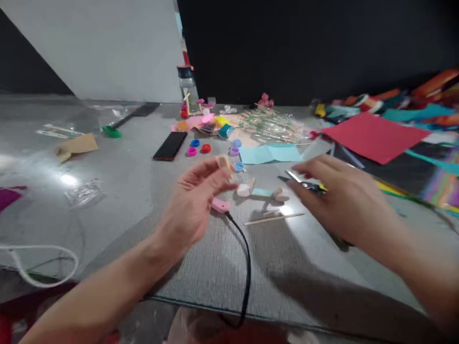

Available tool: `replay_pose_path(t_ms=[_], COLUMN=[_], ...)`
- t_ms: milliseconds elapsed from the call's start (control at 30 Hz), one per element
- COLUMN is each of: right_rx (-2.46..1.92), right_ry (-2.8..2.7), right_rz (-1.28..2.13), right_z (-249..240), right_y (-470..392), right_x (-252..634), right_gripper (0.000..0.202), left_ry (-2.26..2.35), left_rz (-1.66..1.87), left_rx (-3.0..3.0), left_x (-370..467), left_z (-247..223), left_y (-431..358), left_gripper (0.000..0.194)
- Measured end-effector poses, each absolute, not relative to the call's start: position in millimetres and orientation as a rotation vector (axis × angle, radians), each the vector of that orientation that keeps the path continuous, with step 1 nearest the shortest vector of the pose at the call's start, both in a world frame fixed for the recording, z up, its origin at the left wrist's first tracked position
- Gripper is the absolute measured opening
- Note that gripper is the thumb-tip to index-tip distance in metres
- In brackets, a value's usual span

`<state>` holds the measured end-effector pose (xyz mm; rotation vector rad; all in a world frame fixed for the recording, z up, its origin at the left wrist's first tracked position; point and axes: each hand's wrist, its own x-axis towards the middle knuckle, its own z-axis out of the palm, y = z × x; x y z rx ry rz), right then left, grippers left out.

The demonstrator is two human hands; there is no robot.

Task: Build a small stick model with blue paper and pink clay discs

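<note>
My left hand (pixel 186 210) is raised over the middle of the table, thumb and fingers pinched on a small beige piece (pixel 223 162), blurred. Below that hand shows the pink end of a corded tool (pixel 219 205), the rest hidden behind it. My right hand (pixel 340 196) is smeared by motion, with thumb and fingers apart around a pair of scissors (pixel 304 184); whether it touches them I cannot tell. Between the hands lie a white bottle cap (pixel 244 190), a pale round piece (pixel 281 194) and a thin wooden stick (pixel 274 219).
A black cable (pixel 248 258) runs over the table's front edge. Further back are a phone (pixel 170 145), several coloured caps (pixel 206 148), light blue paper (pixel 270 154) and a bundle of wrapped sticks (pixel 265 123). Red sheet (pixel 376 136) lies right; a bottle (pixel 188 83) stands behind.
</note>
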<state>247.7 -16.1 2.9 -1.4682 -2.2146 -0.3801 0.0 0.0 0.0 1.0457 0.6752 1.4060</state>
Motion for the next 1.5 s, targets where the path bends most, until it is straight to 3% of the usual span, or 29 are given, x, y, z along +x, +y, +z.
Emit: replay_pose_path(t_ms=[133,267,367,500,733,833,933,1033,1200,1333,1500], right_rx=[-1.295,-1.266,-1.229,-1.139,-1.039,-0.918,-1.001,-1.188,-1.164,-1.079,-1.084], right_ry=[-2.528,-2.639,-2.669,-2.706,-2.571,-2.421,-2.232,-1.860,-1.399,-1.253,-1.273], right_rz=[-0.254,-0.261,-0.247,-0.256,-0.238,-0.133,0.147,0.635,1.264,1.482,1.568], right_z=[-0.3,-25.1,-46.3,-52.6,-26.9,-22.4,-23.0,-30.3,-45.7,-48.4,-50.8], right_y=[-14.9,5.5,22.8,25.5,-19.5,-42.7,-62.2,-73.6,-73.8,-71.3,-74.1], right_x=[161.8,107.0,92.1,97.8,164.9,206.9,240.1,255.6,248.8,236.6,232.7], right_gripper=[0.022,0.039,0.027,0.011,0.012,0.027,0.032,0.018,0.024,0.027,0.035], left_ry=[0.630,0.677,0.709,0.726,0.868,0.992,1.150,1.171,1.191,1.237,1.028], left_rz=[1.569,1.491,1.417,1.343,1.420,1.323,0.967,0.660,0.534,0.524,0.638], left_rx=[1.053,1.041,1.052,1.079,1.202,1.278,1.384,1.459,1.539,1.533,1.161], left_x=[-6.1,-9.9,-13.2,-21.1,-45.1,-50.2,-48.2,-41.7,-35.0,-35.9,-33.8], left_z=[17.9,22.8,19.8,17.1,22.4,9.2,-17.1,-41.6,-55.4,-56.3,-53.2], left_y=[2.3,1.5,1.1,0.3,-9.5,-6.0,4.7,15.3,22.3,24.0,19.1], left_gripper=[0.005,0.005,0.009,0.012,0.005,0.006,0.012,0.016,0.018,0.028,0.016])
